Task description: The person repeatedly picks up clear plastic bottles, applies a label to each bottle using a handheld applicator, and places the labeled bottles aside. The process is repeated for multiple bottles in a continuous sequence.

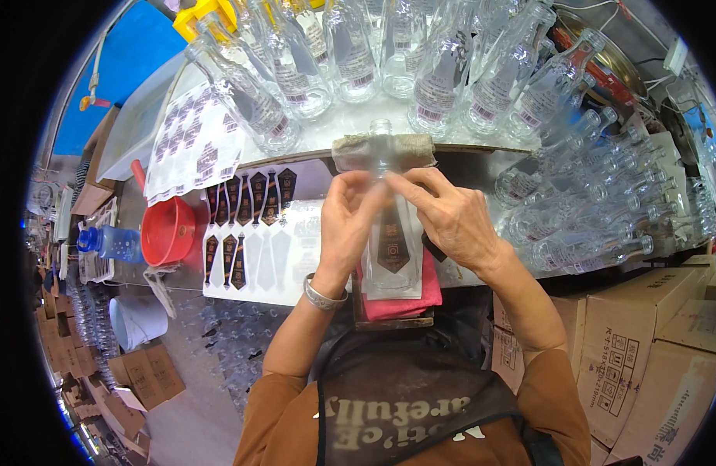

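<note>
A clear glass bottle (410, 268) lies in front of me, its neck pointing away over a rolled beige cloth (420, 149). A black tie-shaped label (392, 247) shows on its body. My left hand (347, 221) is closed about the bottle's neck from the left, thumb and fingers against the glass. From the right, my right hand (457, 221) presses its fingertips on the same neck; its fingers are bent and partly blurred. Something dark pokes out under the right palm, too hidden to name. Folded pink cloth (424, 301) sits under the bottle's base.
Upright labelled bottles (438, 89) stand along the far side; more bottles (575, 194) lie piled at right. A sheet of tie-shaped labels (249, 221) and a white label sheet (195, 140) lie left, beside a red basin (169, 231). Cardboard boxes (637, 326) fill the lower right.
</note>
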Available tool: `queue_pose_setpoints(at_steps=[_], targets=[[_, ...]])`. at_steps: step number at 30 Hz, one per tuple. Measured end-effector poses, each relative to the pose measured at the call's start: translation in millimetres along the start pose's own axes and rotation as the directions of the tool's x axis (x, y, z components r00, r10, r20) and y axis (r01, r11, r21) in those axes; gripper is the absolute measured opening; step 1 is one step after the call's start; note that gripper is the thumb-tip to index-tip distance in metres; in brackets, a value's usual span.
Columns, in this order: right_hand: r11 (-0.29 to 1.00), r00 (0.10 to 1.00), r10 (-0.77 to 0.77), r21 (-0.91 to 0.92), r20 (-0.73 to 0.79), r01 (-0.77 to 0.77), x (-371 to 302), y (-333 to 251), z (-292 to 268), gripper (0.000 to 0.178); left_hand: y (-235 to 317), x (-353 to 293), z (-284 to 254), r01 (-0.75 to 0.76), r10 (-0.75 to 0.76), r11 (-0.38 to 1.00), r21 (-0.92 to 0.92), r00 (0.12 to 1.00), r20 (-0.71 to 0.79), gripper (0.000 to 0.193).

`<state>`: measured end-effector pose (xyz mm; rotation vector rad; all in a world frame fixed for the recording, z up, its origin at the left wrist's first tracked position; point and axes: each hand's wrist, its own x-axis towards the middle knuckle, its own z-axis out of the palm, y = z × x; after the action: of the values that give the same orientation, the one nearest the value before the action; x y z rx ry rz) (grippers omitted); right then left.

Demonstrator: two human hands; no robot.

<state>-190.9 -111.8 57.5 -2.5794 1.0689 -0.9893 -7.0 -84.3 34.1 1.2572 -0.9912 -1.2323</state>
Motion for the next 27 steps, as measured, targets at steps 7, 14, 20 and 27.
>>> queue_pose_setpoints(at_steps=[7,14,20,27], targets=[[0.999,0.999,0.018,0.035,-0.045,-0.016,-1.0,-1.4,0.7,0.050,4.1,3.4,2.2,0.030,-0.031,0.999,-0.046,0.999,-0.021,0.036],[0.994,0.997,0.054,0.094,-0.049,-0.049,-4.9,0.0,2.4,0.049,1.1,4.4,5.8,0.017,-0.019,0.998,-0.054,0.999,-0.034,0.039],[0.604,0.830,0.557,0.674,0.026,-0.426,-22.1,12.3,2.1,0.031,9.7,14.6,-3.7,0.198,-0.196,0.975,-0.100,0.980,0.029,0.047],[-0.206,0.357,0.873,0.915,0.332,-0.347,-68.3,41.5,34.8,0.037,1.3,16.7,5.0,0.116,-0.115,0.989,-0.088,0.993,0.008,0.046]])
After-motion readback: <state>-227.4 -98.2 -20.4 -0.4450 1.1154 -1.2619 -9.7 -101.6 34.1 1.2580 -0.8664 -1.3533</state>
